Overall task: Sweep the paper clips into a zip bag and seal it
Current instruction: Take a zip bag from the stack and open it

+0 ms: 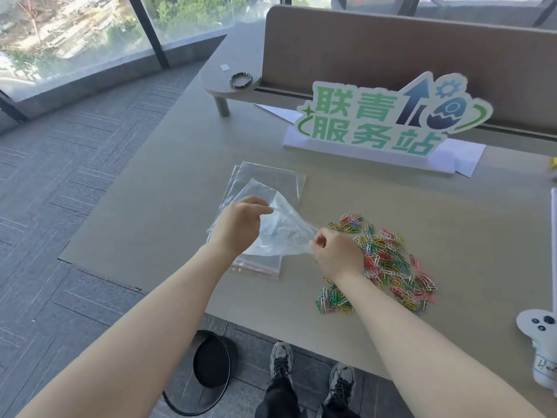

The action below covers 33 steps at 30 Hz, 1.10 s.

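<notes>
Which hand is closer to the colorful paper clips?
Right. The right hand is over the paper clips' left edge; the left hand is farther left, gripping the zip bag.

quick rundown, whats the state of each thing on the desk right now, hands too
left hand: pinching one edge of the clear zip bag
right hand: pinching the bag's other edge
clear plastic zip bag: lifted off the stack, no clips visible inside
stack of spare zip bags: flat on desk
coloured paper clips: loose pile on desk
dark bead bracelet: lying on small shelf

One head-worn view looks forward and down, close over the table point(168, 188)
</notes>
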### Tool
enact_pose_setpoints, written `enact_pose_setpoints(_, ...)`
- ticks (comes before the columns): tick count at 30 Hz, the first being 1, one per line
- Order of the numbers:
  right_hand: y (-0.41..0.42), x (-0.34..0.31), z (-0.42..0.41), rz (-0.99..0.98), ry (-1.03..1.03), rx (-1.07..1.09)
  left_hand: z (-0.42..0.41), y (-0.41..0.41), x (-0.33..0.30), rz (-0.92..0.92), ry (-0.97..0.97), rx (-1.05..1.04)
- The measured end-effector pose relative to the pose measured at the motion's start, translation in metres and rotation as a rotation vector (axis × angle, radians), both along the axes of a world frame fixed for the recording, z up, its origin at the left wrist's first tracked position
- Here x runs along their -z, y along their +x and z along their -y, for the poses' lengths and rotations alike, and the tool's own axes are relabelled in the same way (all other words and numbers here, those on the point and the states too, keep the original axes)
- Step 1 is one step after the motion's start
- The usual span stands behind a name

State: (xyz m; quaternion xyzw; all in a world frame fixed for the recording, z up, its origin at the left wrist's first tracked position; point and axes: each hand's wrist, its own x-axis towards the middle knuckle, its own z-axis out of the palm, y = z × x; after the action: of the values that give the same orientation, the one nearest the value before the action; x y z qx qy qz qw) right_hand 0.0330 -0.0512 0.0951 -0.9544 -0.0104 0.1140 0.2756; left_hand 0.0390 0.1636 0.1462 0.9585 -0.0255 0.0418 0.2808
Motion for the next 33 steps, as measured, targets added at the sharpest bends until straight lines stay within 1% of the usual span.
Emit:
enact_pose_setpoints(5,0.004,-0.007,0.002,0.021,0.061,-0.052,-0.011,0.007,-0.014,-0.049,0.021,-0.01)
enact_pose_setpoints(9,0.011,-0.014,-0.001,0.034,0.064,-0.053,-0.018,0.009,-0.021,-0.071,0.01,-0.037)
enact_pose_setpoints(15,0.016,-0.02,-0.009,0.036,0.13,-0.036,-0.024,0.002,-0.03,0.031,-0.01,-0.03)
enact_pose_setpoints(19,0.019,-0.021,-0.012,0.062,0.175,-0.054,-0.027,-0.01,-0.038,0.064,-0.021,-0.075)
enact_pose_setpoints(26,0.015,-0.028,-0.006,-0.027,0.275,-0.214,-0.009,-0.046,-0.051,0.149,-0.014,-0.24)
enact_pose_setpoints(33,-0.005,-0.022,0.02,-0.128,0.362,-0.405,0.031,-0.106,-0.049,0.165,0.042,-0.383)
